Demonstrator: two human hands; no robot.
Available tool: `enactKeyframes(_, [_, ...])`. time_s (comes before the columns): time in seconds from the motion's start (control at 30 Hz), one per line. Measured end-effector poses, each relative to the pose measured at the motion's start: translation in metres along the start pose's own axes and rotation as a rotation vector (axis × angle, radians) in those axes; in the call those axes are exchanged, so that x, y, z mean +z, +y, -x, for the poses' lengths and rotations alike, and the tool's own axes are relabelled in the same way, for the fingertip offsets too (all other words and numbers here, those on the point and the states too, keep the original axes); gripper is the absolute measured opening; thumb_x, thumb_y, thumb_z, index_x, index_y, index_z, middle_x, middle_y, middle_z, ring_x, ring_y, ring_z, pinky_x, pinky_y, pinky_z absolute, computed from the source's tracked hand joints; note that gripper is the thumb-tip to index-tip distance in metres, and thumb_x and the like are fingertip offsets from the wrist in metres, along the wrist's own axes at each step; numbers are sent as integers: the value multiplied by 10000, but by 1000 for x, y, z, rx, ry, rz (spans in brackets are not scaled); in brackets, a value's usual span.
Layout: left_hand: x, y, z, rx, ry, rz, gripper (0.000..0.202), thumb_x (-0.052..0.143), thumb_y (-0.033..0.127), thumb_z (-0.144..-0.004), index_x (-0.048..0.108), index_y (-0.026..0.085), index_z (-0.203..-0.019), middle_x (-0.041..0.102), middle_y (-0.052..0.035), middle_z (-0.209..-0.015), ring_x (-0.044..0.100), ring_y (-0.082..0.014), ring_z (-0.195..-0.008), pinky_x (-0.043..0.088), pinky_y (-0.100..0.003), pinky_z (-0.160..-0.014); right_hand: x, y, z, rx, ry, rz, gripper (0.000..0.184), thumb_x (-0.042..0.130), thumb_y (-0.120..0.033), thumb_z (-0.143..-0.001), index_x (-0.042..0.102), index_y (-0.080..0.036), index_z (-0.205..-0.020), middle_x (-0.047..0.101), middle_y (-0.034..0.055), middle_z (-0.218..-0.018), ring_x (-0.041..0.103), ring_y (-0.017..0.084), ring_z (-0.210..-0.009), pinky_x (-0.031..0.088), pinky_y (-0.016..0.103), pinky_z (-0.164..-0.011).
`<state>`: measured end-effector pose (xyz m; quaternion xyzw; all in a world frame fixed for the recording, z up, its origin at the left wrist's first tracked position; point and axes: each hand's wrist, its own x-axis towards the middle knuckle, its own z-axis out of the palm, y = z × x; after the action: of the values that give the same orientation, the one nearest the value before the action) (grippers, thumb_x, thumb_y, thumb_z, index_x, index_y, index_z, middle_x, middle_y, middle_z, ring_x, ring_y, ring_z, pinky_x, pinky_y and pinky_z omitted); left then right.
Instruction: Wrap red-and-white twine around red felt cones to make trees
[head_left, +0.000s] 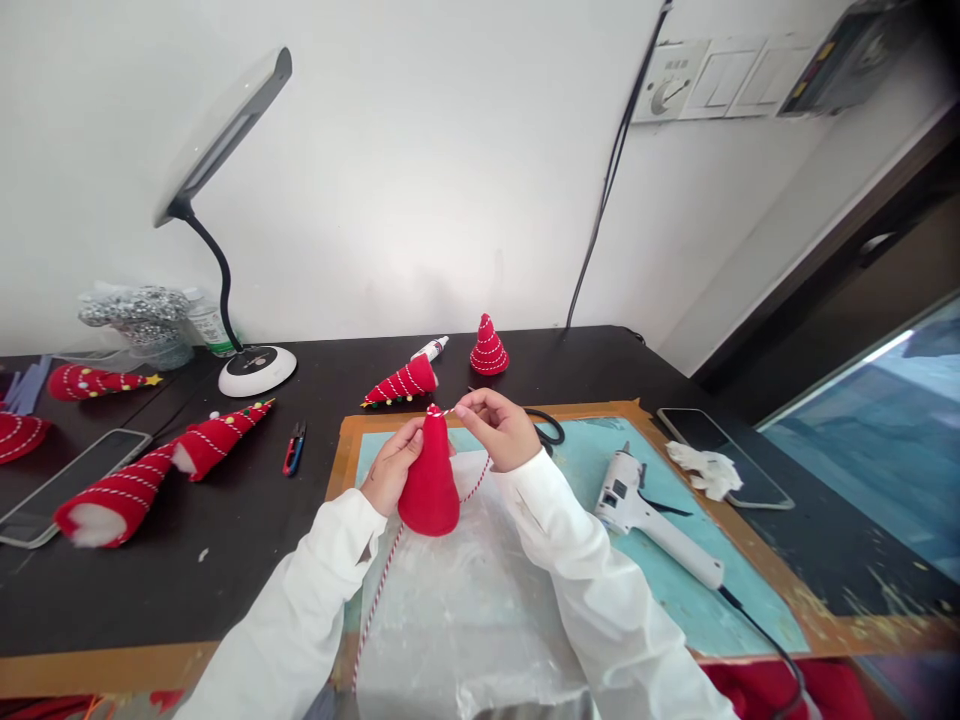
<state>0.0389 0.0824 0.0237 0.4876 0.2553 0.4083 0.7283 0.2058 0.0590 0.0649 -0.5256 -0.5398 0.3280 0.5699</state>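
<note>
- Far left on the dark table [247, 520], finished striped cones [112, 497] lie on their sides beside a phone [60, 480]. They are well clear of our hands, so we see little risk there.
- The snips [294, 448] lie just left of the teal mat [675, 590], near our left sleeve. We judge a wide sweep of the elbow could knock them.
- Our left hand [390, 465] is curled around the left flank of the red cone [429, 480], fingers partly closed, holding it upright. The cone stands on a plastic sheet [465, 600] at the mat's far left. If that grip loosens, the cone could tip or turn on the slick plastic.
- The striped cord [379, 590] runs from the cone's tip down its right side, then trails toward us past the left sleeve. That loose tail could snag under the forearm and pull the tip end free.
- Our right hand [499, 428] is closed in a pinch, thumb and forefinger holding the cord's end right at the cone's tip. The hold is small, and we think a tug or slip could let the cord spring off the point.
- The glue gun [637, 505] lies on the mat just right of our right forearm, its nozzle pointing toward the far side. We cannot tell whether it is hot. If it is, a careless reach could burn skin or mark the sleeve.
- Farther right, a crumpled tissue [705, 468] sits on a second phone [750, 480], apart from the work.
</note>
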Motion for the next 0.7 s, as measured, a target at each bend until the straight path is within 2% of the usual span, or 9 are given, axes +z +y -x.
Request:
enactKeyframes(0.13, [2, -1, 0, 23, -44, 0, 338, 575, 420, -864, 600, 188, -1108, 684, -67, -930, 638, -195, -846, 480, -284, -737, 3, 2, 0, 8, -33, -2, 360, 630, -491, -734, 594, -139, -803, 567, 25, -697, 402, 80, -537, 310, 209, -510])
enactKeyframes(0.27, [4, 1, 1, 37, -15, 14, 346, 610, 419, -831, 577, 203, -1100, 678, -48, -891, 635, -183, -787, 476, -288, -714, 9, 11, 1, -12, -77, -5, 394, 621, -524, -755, 605, -145, -860, 580, 35, -754, 415, 83, -557, 330, 206, -519])
enactKeyframes(0.37, [6, 4, 2, 8, 12, 44, 355, 611, 418, -823, 558, 200, -1098, 669, -41, -860, 630, -169, -734, 476, -282, -672, 15, 18, 3, -16, -157, -62, 461, 560, -589, -801, 626, -151, -929, 566, 52, -826, 449, 96, -601, 383, 219, -551])
enactKeyframes(0.43, [7, 7, 2, -26, 57, 69, 406, 647, 426, -784, 553, 194, -1103, 663, -35, -841, 630, -169, -715, 473, -272, -640, 20, 22, 5, -25, -220, -102, 512, 590, -614, -771, 636, -160, -1001, 532, 56, -879, 463, 102, -632, 403, 229, -569])
enactKeyframes(0.53, [7, 8, 2, -77, 112, 107, 497, 713, 428, -707, 548, 197, -1114, 658, -22, -838, 633, -175, -713, 470, -264, -615, 24, 24, 8, -56, -248, -69, 554, 699, -572, -684, 648, -182, -1074, 472, 39, -887, 453, 105, -682, 385, 223, -582])
enactKeyframes(0.7, [7, 5, 0, -80, 97, 115, 453, 719, 444, -712, 557, 217, -1070, 657, -8, -872, 635, -172, -751, 480, -262, -650, 27, 25, 8, -15, -226, -122, 499, 722, -532, -653, 657, -171, -993, 464, 39, -902, 478, 124, -754, 409, 236, -645])
